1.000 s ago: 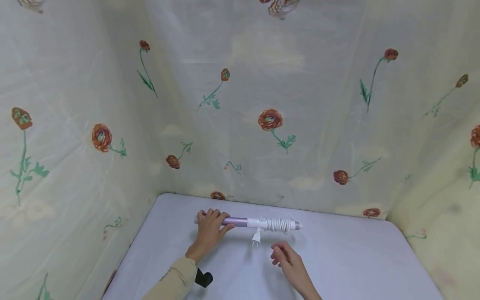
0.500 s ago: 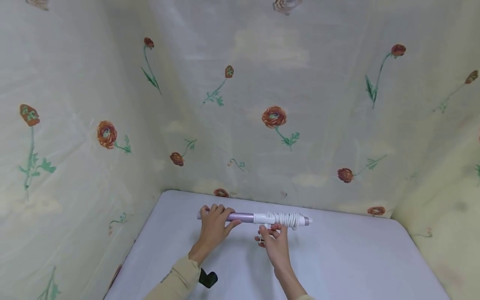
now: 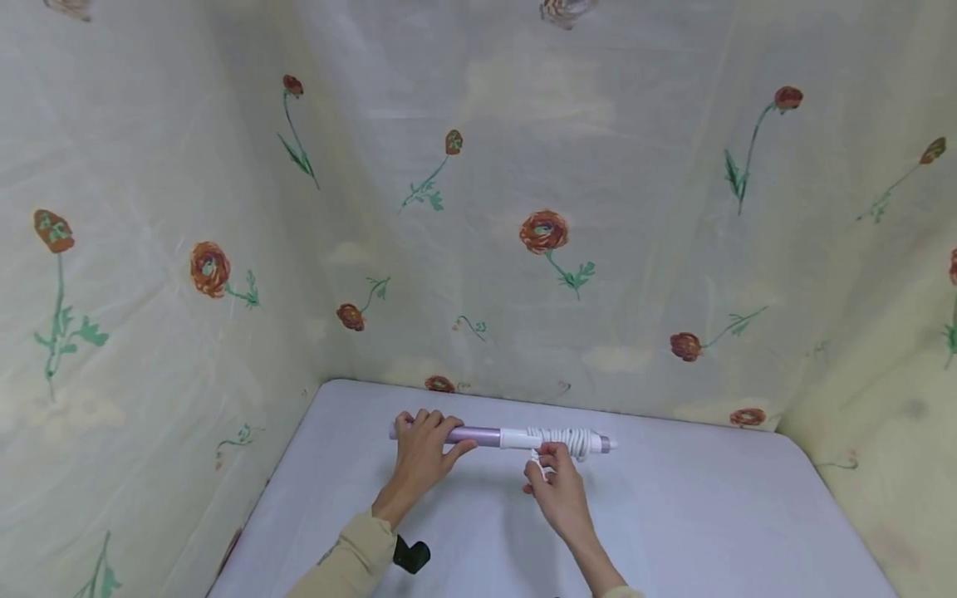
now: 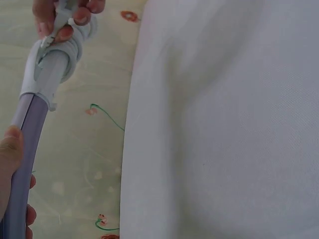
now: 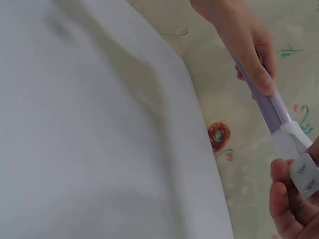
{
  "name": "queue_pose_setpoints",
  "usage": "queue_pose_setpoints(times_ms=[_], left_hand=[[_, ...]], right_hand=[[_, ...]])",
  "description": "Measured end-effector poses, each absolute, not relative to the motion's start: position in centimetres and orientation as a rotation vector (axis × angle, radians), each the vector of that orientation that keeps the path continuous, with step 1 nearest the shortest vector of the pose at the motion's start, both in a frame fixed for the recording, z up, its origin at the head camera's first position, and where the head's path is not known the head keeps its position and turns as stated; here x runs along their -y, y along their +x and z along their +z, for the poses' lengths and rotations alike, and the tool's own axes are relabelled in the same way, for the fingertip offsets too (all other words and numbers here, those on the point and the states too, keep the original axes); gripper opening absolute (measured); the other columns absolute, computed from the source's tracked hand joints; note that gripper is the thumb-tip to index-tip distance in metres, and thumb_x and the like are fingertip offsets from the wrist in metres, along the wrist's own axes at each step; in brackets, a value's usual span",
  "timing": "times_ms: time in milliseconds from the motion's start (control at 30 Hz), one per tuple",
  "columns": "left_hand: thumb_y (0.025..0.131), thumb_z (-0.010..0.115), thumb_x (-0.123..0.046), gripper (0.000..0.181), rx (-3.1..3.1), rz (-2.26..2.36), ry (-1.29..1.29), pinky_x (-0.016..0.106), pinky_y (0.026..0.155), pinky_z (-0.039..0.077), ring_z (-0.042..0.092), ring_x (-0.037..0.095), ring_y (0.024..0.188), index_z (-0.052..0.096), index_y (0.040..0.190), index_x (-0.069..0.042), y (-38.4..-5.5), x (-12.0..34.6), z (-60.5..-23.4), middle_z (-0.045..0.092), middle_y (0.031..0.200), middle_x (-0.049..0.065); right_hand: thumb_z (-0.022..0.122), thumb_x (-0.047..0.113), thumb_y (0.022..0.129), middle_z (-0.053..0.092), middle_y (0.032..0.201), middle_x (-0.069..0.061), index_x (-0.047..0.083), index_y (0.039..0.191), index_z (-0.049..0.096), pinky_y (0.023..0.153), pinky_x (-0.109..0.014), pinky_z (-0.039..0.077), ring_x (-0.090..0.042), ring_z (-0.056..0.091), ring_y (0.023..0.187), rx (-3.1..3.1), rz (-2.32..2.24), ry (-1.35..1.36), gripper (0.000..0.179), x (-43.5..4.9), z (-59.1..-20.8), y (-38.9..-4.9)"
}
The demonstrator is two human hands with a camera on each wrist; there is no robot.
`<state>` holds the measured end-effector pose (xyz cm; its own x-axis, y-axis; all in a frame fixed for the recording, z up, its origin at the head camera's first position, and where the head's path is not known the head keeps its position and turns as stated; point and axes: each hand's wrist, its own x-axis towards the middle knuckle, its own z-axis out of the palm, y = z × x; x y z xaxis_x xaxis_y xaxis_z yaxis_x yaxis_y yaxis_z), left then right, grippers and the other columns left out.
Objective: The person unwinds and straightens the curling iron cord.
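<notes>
A slim purple and white hair straightener (image 3: 478,436) is held level above the table, with a seam running along its purple part in the left wrist view. My left hand (image 3: 422,453) grips the purple end, thumb on the near side. White cord (image 3: 571,440) is wound in several turns round the white end at the right. Just below the white part, my right hand (image 3: 561,492) pinches the white two-prong plug (image 5: 304,174) between thumb and fingers. The prongs face the camera in the right wrist view; fingers mostly cover the plug in the head view.
Beneath both hands lies a white-covered table (image 3: 695,507) with rounded back corners. Flower-printed cloth (image 3: 478,249) encloses it at the back and both sides. A black piece (image 3: 411,556) shows beside the left sleeve.
My right hand has risen from below the hair straightener to its hanging plug and taken hold of it. The left hand keeps its grip on the purple end.
</notes>
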<state>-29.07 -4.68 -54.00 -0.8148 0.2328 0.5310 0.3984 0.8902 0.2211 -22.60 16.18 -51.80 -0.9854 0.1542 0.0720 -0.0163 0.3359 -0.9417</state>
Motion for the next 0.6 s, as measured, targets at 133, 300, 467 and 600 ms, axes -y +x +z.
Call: queue_pose_setpoints(times_ms=[133, 300, 467, 600], left_hand=[[0.08, 0.062, -0.06, 0.044, 2.553, -0.457, -0.466, 0.048, 0.09, 0.026, 0.05, 0.017, 0.084, 0.068, 0.103, -0.022, -29.0, 4.7, -53.8, 0.063, 0.085, -0.003], [0.08, 0.062, -0.06, 0.043, 2.555, -0.459, -0.485, 0.049, 0.09, 0.027, 0.048, 0.016, 0.082, 0.068, 0.101, -0.023, -29.0, 4.5, -53.9, 0.062, 0.083, -0.004], [0.079, 0.062, -0.06, 0.042, 2.547, -0.449, -0.507, 0.048, 0.09, 0.026, 0.046, 0.015, 0.081, 0.069, 0.099, -0.023, -28.9, 4.5, -54.1, 0.062, 0.082, -0.005], [0.078, 0.064, -0.06, 0.041, 2.534, -0.428, -0.511, 0.047, 0.089, 0.027, 0.047, 0.014, 0.081, 0.069, 0.097, -0.024, -28.6, 4.6, -54.2, 0.063, 0.083, -0.005]], right_hand=[[0.057, 0.004, 0.087, 0.064, 0.091, -0.013, 0.002, 0.111, 0.051, 0.057, -0.023, 0.051, -0.008, 0.06, 0.059, 2.558, 1.52, -0.069, 0.025, -17.2, -51.2, -22.7], [0.057, 0.005, 0.086, 0.063, 0.089, -0.008, 0.002, 0.107, 0.055, 0.053, -0.02, 0.046, -0.006, 0.059, 0.055, 2.711, 1.291, 0.032, 0.022, -18.4, -49.8, -22.5], [0.057, 0.004, 0.085, 0.067, 0.088, -0.009, 0.002, 0.106, 0.058, 0.05, -0.021, 0.039, -0.007, 0.049, 0.055, 2.833, 0.975, 0.213, 0.021, -19.6, -48.4, -22.7], [0.058, 0.006, 0.086, 0.062, 0.073, 0.001, 0.006, 0.105, 0.06, 0.05, -0.023, 0.034, -0.007, 0.043, 0.054, 2.868, 0.743, 0.294, 0.019, -20.3, -47.8, -23.0]])
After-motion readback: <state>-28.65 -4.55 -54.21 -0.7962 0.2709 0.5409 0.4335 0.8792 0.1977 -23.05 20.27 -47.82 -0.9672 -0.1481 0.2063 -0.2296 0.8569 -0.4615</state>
